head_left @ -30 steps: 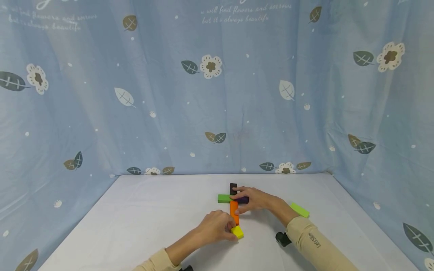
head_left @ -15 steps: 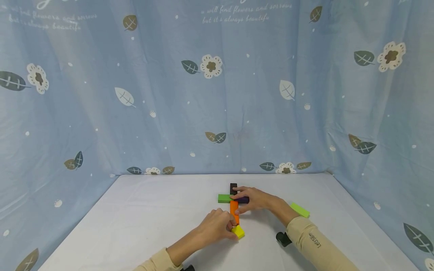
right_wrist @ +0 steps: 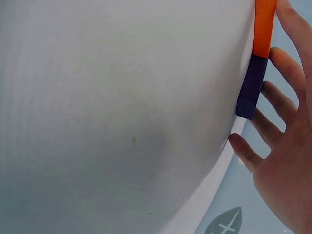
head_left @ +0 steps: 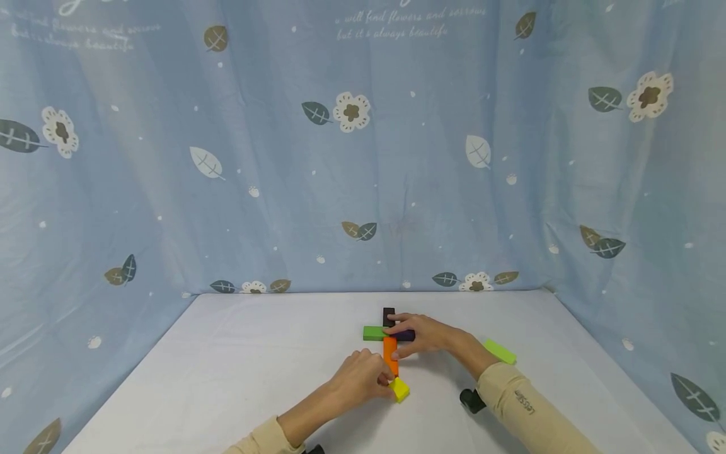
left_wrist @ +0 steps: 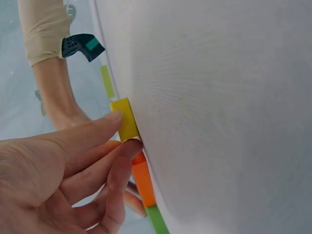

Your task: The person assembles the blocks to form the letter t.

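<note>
My left hand (head_left: 360,376) pinches a yellow block (head_left: 400,390) between thumb and fingers; the left wrist view shows this yellow block (left_wrist: 126,119) slightly tilted against the row. Just beyond it lies an orange block (head_left: 390,354), lengthwise away from me. At its far end a green block (head_left: 373,333) and a dark purple block (head_left: 405,335) lie crosswise, and a black block (head_left: 388,316) extends beyond them. Over these spreads my right hand (head_left: 428,333), its thumb at the orange block's side and fingertips on the green and black ones. Fingers partly cover the purple block (right_wrist: 251,87).
A lime-green block (head_left: 500,351) lies apart on the right, beyond my right forearm. The white tabletop (head_left: 255,353) ends at a blue patterned curtain (head_left: 272,189) at the back and sides. Black wrist cameras stick out under both sleeves.
The yellow block has shifted slightly to the right and turned a little in my left fingers. My right hand stays in place on the blocks. The head view has moved slightly.
</note>
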Action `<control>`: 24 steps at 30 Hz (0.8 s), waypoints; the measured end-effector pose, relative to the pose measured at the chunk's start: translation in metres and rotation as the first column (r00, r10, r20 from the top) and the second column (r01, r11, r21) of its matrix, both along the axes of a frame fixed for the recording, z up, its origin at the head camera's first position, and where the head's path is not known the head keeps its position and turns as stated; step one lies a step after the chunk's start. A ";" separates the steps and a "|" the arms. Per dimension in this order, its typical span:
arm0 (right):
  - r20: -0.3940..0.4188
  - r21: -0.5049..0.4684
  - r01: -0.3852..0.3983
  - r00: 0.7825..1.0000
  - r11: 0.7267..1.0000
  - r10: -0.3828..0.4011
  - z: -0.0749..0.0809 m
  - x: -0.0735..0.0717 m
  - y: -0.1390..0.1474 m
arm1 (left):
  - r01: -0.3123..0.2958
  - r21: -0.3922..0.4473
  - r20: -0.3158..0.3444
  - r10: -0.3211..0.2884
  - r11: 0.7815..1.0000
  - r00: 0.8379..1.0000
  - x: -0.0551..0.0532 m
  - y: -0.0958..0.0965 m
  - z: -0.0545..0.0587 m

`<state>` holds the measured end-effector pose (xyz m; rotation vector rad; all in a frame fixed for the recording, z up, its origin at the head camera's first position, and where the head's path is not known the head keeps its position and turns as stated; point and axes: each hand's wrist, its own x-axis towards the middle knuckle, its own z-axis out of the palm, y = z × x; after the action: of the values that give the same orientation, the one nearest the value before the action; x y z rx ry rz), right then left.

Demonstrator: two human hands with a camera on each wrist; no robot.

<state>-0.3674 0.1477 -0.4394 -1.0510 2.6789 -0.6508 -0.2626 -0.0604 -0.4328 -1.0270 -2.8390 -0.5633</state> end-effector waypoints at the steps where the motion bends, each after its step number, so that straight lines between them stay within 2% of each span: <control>1: 0.000 0.000 -0.002 1.000 1.000 0.002 0.000 0.000 0.000 | 0.000 -0.004 -0.006 0.000 1.000 1.000 0.000 0.000 0.000; 10: -0.003 -0.012 -0.010 1.000 1.000 0.010 -0.003 -0.002 0.000 | 0.004 -0.034 -0.039 -0.005 0.999 0.999 0.001 0.001 -0.001; 24: -0.005 -0.010 -0.001 1.000 1.000 0.000 -0.003 -0.001 -0.001 | 0.009 -0.027 -0.042 -0.010 1.000 0.999 -0.001 0.001 0.000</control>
<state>-0.3688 0.1472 -0.4427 -1.0571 2.6823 -0.6630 -0.2637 -0.0590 -0.4329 -1.0443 -2.8137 -0.5000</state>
